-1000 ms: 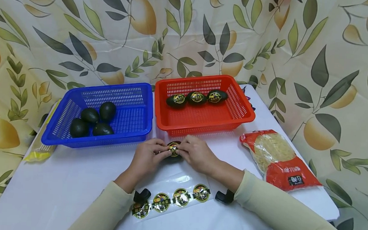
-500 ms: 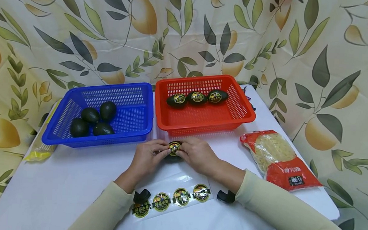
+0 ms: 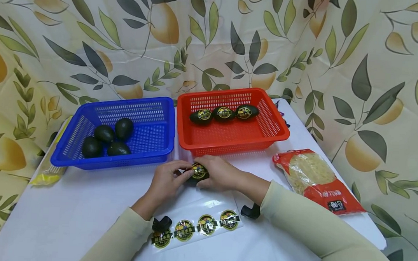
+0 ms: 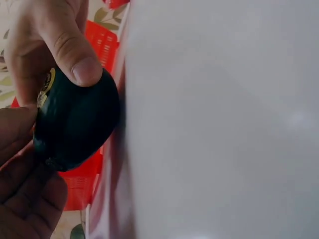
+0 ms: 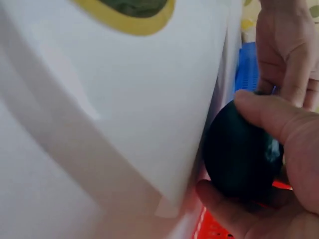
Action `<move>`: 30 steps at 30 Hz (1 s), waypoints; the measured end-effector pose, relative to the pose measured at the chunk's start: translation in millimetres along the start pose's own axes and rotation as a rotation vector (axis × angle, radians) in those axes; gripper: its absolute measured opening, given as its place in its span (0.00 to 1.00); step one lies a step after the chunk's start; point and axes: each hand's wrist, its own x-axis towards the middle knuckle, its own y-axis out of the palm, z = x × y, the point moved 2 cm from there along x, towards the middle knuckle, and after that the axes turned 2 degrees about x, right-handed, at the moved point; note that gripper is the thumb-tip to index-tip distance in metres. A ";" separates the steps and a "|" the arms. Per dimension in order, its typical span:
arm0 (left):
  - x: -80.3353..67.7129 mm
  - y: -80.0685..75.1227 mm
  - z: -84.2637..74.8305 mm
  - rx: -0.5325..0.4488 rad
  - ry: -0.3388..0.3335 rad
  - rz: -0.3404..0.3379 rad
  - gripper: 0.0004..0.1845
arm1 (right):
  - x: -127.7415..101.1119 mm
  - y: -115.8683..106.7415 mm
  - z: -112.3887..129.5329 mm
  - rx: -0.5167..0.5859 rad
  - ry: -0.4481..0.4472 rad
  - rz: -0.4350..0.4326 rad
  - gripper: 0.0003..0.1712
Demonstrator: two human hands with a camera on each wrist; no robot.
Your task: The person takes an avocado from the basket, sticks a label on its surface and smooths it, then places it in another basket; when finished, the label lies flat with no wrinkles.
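Hands, left (image 3: 166, 180) and right (image 3: 219, 172), both grip 1 avocado (image 3: 197, 173); uneven pressing could wrinkle its sticker (image 3: 199, 170).

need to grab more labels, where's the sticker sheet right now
In the head view the sticker sheet lies flat on the white table at its near edge, between the person's forearms, just below both hands.
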 end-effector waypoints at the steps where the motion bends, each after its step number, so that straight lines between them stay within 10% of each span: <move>1: 1.4 0.4 -0.6 -0.019 -0.028 -0.002 0.11 | -1.3 -1.4 -1.3 0.005 0.007 0.005 0.43; 15: 25.9 11.5 -15.0 -0.746 -0.486 0.018 0.15 | -32.3 -106.1 15.0 0.117 0.016 0.008 0.35; 23: 33.7 16.4 -15.0 -1.025 -0.535 -0.023 0.11 | 32.1 -170.9 3.1 0.089 0.106 0.006 0.38; 30: 35.4 21.6 -16.8 -1.086 -0.577 -0.050 0.13 | 103.9 -179.5 -23.8 -0.012 0.108 0.092 0.35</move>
